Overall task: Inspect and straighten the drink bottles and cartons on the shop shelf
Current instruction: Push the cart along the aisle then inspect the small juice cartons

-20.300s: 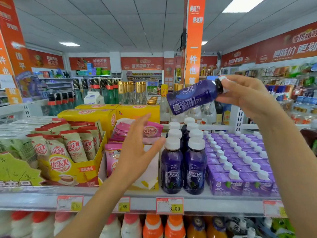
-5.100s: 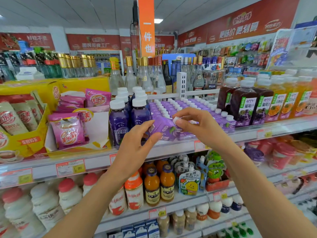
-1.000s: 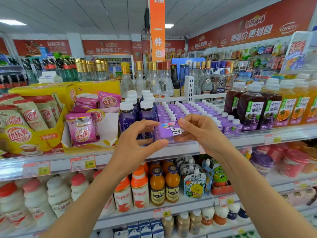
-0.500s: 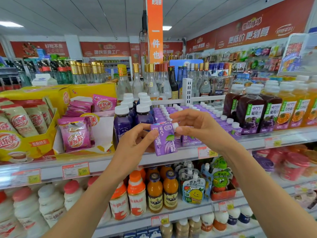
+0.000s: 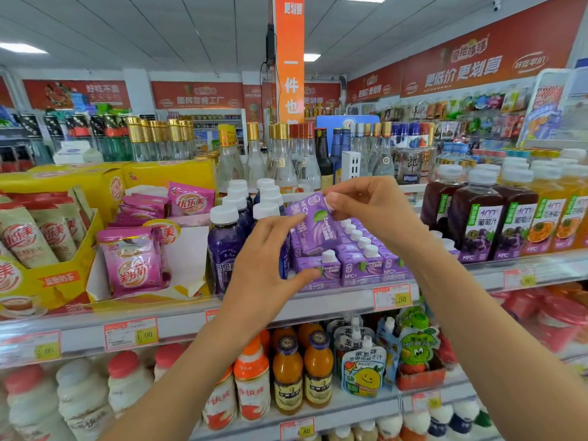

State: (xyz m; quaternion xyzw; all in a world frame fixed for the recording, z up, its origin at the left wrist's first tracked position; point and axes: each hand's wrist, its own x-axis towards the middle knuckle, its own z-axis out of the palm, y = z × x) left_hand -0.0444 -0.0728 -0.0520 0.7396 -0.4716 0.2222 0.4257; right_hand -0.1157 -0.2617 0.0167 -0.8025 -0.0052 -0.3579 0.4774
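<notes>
**Fingers (image 5: 333,199) pinch purple carton (image 5: 315,226) above shelf (image 5: 321,305)**

Your right hand (image 5: 372,211) pinches the tilted purple carton by its top corner, holding it just above the rows of matching cartons (image 5: 361,265) on the shelf. Your left hand (image 5: 264,262) is spread, fingertips touching the carton's left edge, thumb apart below, beside the white-capped purple bottles (image 5: 224,246).

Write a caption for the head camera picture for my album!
Right hand pinches a tilted purple juice carton, left hand touching it, above matching cartons on the shelf.
</notes>
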